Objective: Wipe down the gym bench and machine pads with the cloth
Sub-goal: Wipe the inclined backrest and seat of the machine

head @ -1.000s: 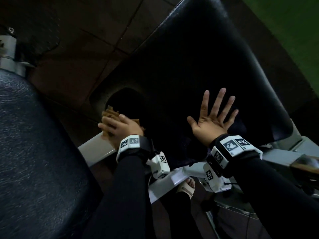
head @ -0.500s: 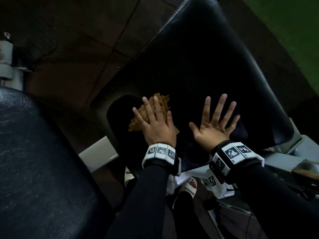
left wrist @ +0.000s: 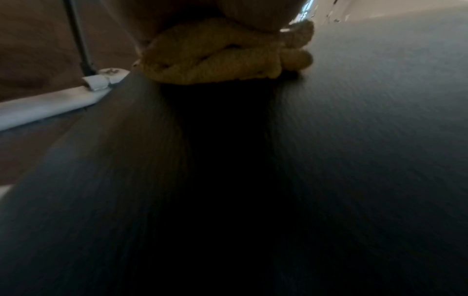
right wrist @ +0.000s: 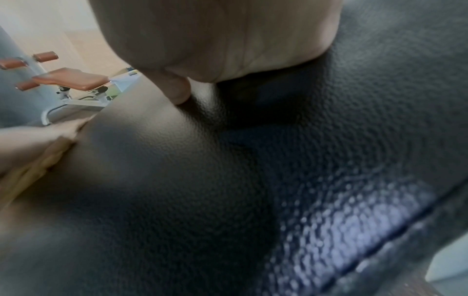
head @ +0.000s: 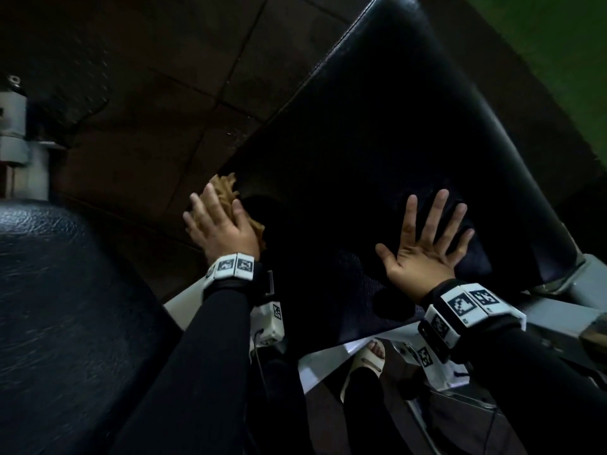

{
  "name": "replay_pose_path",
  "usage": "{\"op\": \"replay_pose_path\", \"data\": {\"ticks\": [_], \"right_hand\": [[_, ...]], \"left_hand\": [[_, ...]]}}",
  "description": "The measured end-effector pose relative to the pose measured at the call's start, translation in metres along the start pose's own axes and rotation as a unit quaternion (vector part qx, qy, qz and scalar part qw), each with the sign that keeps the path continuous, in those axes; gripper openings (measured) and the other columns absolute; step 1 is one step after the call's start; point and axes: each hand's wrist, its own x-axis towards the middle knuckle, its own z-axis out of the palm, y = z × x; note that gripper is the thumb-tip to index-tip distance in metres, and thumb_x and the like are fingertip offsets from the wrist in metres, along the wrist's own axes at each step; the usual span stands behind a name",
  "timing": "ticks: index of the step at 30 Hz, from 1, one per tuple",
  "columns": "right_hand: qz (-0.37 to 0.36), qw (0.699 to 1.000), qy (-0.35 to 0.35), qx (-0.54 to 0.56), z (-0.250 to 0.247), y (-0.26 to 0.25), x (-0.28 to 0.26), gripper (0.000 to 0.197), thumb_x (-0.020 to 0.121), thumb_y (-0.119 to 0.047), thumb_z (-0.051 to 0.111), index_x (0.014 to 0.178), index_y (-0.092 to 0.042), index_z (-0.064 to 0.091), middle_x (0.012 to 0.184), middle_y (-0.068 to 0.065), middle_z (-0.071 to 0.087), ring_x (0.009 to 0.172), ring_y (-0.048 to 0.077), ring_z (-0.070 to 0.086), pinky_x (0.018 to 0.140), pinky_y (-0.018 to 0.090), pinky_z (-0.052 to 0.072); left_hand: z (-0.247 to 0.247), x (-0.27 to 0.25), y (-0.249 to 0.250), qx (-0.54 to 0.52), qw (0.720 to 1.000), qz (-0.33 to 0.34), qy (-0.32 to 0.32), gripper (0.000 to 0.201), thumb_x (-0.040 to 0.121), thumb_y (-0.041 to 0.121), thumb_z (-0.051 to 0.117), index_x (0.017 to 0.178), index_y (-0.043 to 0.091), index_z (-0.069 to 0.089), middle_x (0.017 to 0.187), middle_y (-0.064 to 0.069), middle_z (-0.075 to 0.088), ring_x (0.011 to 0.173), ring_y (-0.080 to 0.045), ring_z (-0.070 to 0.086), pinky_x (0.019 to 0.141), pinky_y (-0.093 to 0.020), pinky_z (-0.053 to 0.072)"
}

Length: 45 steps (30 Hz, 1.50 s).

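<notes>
A tan cloth (head: 226, 188) lies bunched at the left edge of the sloping black bench pad (head: 377, 126). My left hand (head: 216, 224) presses on it with the fingers stretched over it. In the left wrist view the cloth (left wrist: 215, 56) is squashed between my palm and the pad (left wrist: 354, 140). My right hand (head: 423, 247) lies flat on the pad's lower right part, fingers spread, holding nothing. The right wrist view shows its palm (right wrist: 215, 40) on the grained pad (right wrist: 253, 160), with the left hand (right wrist: 25, 140) and cloth (right wrist: 33, 168) at the left.
A second black pad (head: 65, 307) fills the lower left. White frame bars (head: 328, 359) run under the bench, beside my sandalled foot (head: 371, 359). A grey post (head: 16, 133) stands at the far left. Brown floor tiles (head: 147, 77) and green flooring (head: 558, 44) lie beyond. A brown-padded machine (right wrist: 70, 78) stands further off.
My left hand carried the cloth from the pad's left edge toward the middle, then back out to the left edge, higher up. The right hand stayed flat in place.
</notes>
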Motion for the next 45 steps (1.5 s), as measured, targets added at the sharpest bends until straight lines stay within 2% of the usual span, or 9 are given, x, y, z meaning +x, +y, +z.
{"op": "replay_pose_path", "data": {"ticks": [6,13,19,24,30,35,40,42,45], "right_hand": [[-0.001,1.0,0.004,0.0,0.001,0.0,0.0,0.095,0.083,-0.062,0.038,0.135,-0.037,-0.038,0.136,0.001,-0.054,0.118,0.025,-0.056,0.089,0.041,-0.042],[-0.003,1.0,0.015,0.001,0.002,0.0,0.0,0.097,0.083,-0.061,0.041,0.135,-0.038,-0.037,0.136,0.0,-0.054,0.119,0.025,-0.055,0.09,0.042,-0.04],[-0.01,1.0,0.015,0.006,0.002,0.001,0.0,0.094,0.083,-0.062,0.038,0.136,-0.037,-0.036,0.136,0.0,-0.054,0.12,0.025,-0.054,0.091,0.043,-0.04],[-0.008,1.0,0.02,0.002,0.003,0.002,0.0,0.095,0.083,-0.062,0.039,0.135,-0.037,-0.037,0.135,0.0,-0.055,0.119,0.025,-0.055,0.091,0.042,-0.04],[-0.007,1.0,0.025,0.001,0.003,0.002,0.0,0.096,0.083,-0.061,0.04,0.138,-0.036,-0.034,0.138,0.001,-0.052,0.122,0.025,-0.052,0.092,0.042,-0.04],[-0.003,1.0,0.03,-0.006,0.005,0.003,0.001,0.096,0.082,-0.062,0.04,0.139,-0.035,-0.033,0.139,0.002,-0.05,0.123,0.026,-0.052,0.093,0.042,-0.039],[0.003,0.999,0.035,-0.011,0.007,0.005,0.002,0.096,0.082,-0.063,0.038,0.138,-0.035,-0.034,0.14,0.002,-0.05,0.123,0.026,-0.052,0.093,0.042,-0.038],[0.002,0.999,0.038,-0.012,0.008,0.005,0.002,0.096,0.082,-0.063,0.039,0.138,-0.035,-0.033,0.14,0.002,-0.049,0.124,0.026,-0.051,0.093,0.042,-0.038],[0.001,0.999,0.043,-0.013,0.008,0.005,0.002,0.096,0.083,-0.061,0.041,0.138,-0.036,-0.033,0.141,0.002,-0.049,0.125,0.026,-0.05,0.093,0.041,-0.039]], "left_hand": [[0.021,-0.055,0.024,-0.022,0.991,-0.134,0.0,0.06,0.1,0.039,0.036,0.152,0.02,0.013,0.159,-0.012,0.004,0.143,-0.043,0.007,0.117,-0.049,0.005],[0.036,-0.061,0.075,0.023,0.995,0.084,-0.044,0.061,0.1,0.045,0.027,0.15,0.029,-0.003,0.16,-0.006,-0.008,0.142,-0.044,-0.011,0.114,-0.057,0.0],[0.017,0.003,0.058,0.043,0.99,0.134,-0.03,0.057,0.1,0.047,0.026,0.151,0.032,0.009,0.161,-0.004,0.0,0.146,-0.035,-0.003,0.117,-0.049,0.009],[0.003,0.022,0.011,0.008,1.0,-0.021,-0.003,0.052,0.1,0.044,0.03,0.15,0.033,0.018,0.16,-0.004,0.009,0.145,-0.035,0.005,0.115,-0.046,0.011],[0.011,-0.037,0.012,-0.017,0.99,-0.14,0.03,0.053,0.101,0.039,0.034,0.151,0.031,0.018,0.16,-0.004,0.009,0.142,-0.038,0.017,0.111,-0.049,0.019],[0.03,-0.07,0.046,0.011,1.0,0.002,-0.023,0.056,0.101,0.038,0.033,0.151,0.027,0.01,0.159,-0.01,-0.002,0.143,-0.044,-0.003,0.115,-0.054,0.002],[0.024,-0.026,0.053,0.041,0.99,0.134,-0.032,0.056,0.1,0.043,0.029,0.151,0.031,0.007,0.16,-0.006,-0.002,0.145,-0.037,-0.005,0.116,-0.055,0.004],[0.016,0.002,0.044,0.033,0.993,0.116,-0.018,0.054,0.101,0.041,0.032,0.151,0.029,0.016,0.16,-0.008,0.004,0.145,-0.036,0.003,0.116,-0.052,0.009],[0.004,0.03,0.021,0.007,1.0,0.009,0.007,0.05,0.1,0.039,0.035,0.149,0.029,0.026,0.159,-0.008,0.014,0.144,-0.036,0.014,0.113,-0.047,0.016]]}}
